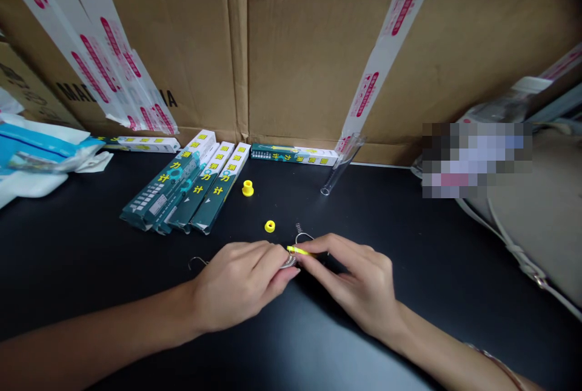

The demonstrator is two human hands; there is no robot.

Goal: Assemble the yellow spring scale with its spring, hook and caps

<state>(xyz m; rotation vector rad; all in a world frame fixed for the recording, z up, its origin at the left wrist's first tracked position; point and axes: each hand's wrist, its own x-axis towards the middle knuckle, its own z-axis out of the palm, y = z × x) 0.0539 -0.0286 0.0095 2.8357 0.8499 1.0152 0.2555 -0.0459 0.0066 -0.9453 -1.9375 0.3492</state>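
Note:
My left hand is closed around a metal coil spring, whose end shows at the fingertips. A thin wire hook sticks out on that hand's far left side. Between thumb and forefinger, my right hand pinches a small yellow plastic piece right against the spring. Beyond the fingers lie a wire ring and a small thin spring. A short yellow collar and a taller yellow cap stand on the black table.
A clear plastic tube leans against the cardboard box at the back. Several slim green-and-white boxes lie left of centre, and another box rests along the cardboard. At the right are a plastic bottle and a beige bag; blue-white packaging lies left.

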